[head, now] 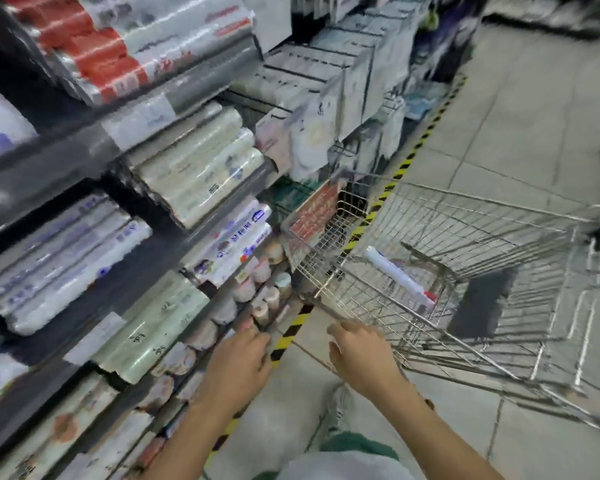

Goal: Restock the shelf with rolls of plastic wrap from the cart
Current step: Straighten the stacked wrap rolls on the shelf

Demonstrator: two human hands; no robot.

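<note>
Grey shelves (pixel 215 77) climb the left side, tier on tier, all loaded. Top tier: red-labelled rolls (pixel 94 53) lying lengthwise, packed tight. Below them pale rolls (pixel 194 164) are stacked out to the edge, and further left lie white rolls (pixel 59 258) with blue print. Lower again, greenish rolls (pixel 153 327) — and on the bottom tier small round packs (pixel 257 292), too blurred to name. On the tiled floor (pixel 516 116) stands the wire cart (pixel 499 244), just beside the shelves, one white roll (pixel 399 275) lying in its basket. Yellow-and-black tape (pixel 420 143) runs along the floor at the shelves' foot.
</note>
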